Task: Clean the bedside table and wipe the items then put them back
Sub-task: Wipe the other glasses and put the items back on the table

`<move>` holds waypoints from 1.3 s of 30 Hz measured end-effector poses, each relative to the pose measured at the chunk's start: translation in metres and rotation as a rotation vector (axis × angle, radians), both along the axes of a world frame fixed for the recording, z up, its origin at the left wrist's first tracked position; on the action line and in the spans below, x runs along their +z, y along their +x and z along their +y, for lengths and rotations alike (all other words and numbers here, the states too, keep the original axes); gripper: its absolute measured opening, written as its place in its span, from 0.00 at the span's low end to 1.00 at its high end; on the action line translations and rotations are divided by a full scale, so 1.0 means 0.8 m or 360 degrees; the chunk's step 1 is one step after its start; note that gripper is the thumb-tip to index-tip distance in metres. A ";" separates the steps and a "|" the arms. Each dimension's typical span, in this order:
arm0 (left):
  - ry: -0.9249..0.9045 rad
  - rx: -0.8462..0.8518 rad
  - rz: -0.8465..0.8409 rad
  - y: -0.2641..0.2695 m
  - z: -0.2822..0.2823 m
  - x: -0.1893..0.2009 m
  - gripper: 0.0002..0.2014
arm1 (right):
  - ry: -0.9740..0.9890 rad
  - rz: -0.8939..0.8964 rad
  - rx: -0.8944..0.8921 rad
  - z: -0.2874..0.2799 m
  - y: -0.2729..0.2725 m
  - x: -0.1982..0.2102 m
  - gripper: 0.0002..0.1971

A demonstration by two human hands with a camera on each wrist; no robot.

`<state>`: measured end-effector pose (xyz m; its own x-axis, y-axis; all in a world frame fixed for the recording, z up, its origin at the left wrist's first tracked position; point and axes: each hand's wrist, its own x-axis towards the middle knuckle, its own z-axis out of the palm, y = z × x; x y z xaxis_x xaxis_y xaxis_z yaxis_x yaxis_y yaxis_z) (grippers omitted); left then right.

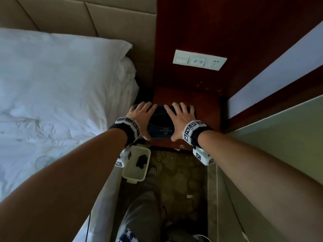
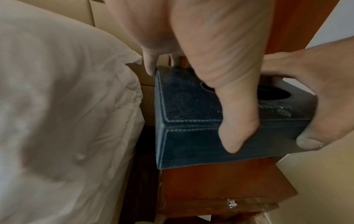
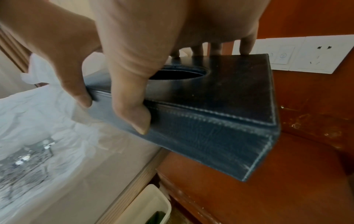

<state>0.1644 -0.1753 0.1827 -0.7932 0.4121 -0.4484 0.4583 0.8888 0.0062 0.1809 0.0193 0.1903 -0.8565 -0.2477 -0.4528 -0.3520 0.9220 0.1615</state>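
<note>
The bed (image 1: pixel 57 95), with its white duvet and pillow, fills the space just left of the bedside table (image 1: pixel 206 105), against a padded beige headboard (image 1: pixel 97 16). The table itself is dark reddish wood, set in a corner between the bed and a wall; its top shows pale scuffs and specks, and a small metal knob (image 2: pixel 232 204) sits on its front edge. On the wood panel above the table is a white switch plate (image 1: pixel 199 59) with two switches and a socket. A pale plastic bin (image 1: pixel 138 165) stands on the floor just in front of the table's left corner, something dark inside it. The tissue box (image 1: pixel 160 123), dark blue leather with light stitching and an oval opening in the top, is over the front left part of the table, tilted, its near edge raised. The left hand (image 1: pixel 142 117) clasps its left end, fingers over the far edge and thumb on the near side. The right hand (image 1: pixel 180 119) clasps the right half likewise, fingers spread across the top to the far edge, thumb pressing the near side.
</note>
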 end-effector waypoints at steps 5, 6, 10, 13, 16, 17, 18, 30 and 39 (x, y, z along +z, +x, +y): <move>0.0026 -0.0030 -0.0084 -0.079 0.023 -0.020 0.70 | 0.0008 -0.0076 -0.0072 0.018 -0.074 -0.020 0.71; 0.0021 -0.0045 -0.0094 -0.093 0.028 -0.025 0.70 | 0.0003 -0.0086 -0.0093 0.022 -0.085 -0.025 0.71; -0.0015 -0.0109 -0.0128 -0.139 0.053 -0.053 0.70 | -0.0022 -0.0149 -0.0164 0.046 -0.121 -0.053 0.71; -0.0019 -0.0102 -0.0172 -0.166 0.072 -0.081 0.70 | -0.0032 -0.0186 -0.0170 0.066 -0.148 -0.080 0.72; -0.0020 -0.0087 -0.0205 -0.190 0.089 -0.113 0.70 | -0.0024 -0.0224 -0.0154 0.082 -0.174 -0.111 0.72; -0.0013 -0.0075 -0.0209 -0.200 0.094 -0.125 0.70 | -0.0030 -0.0230 -0.0157 0.087 -0.183 -0.123 0.71; -0.0011 -0.0059 -0.0218 -0.209 0.098 -0.136 0.70 | -0.0040 -0.0228 -0.0156 0.092 -0.193 -0.136 0.71; -0.0019 0.0098 -0.0324 -0.309 0.143 -0.255 0.68 | -0.0118 -0.0311 -0.0174 0.133 -0.297 -0.258 0.71; -0.0015 0.0134 -0.0345 -0.335 0.142 -0.308 0.68 | -0.0167 -0.0352 -0.0152 0.139 -0.324 -0.306 0.68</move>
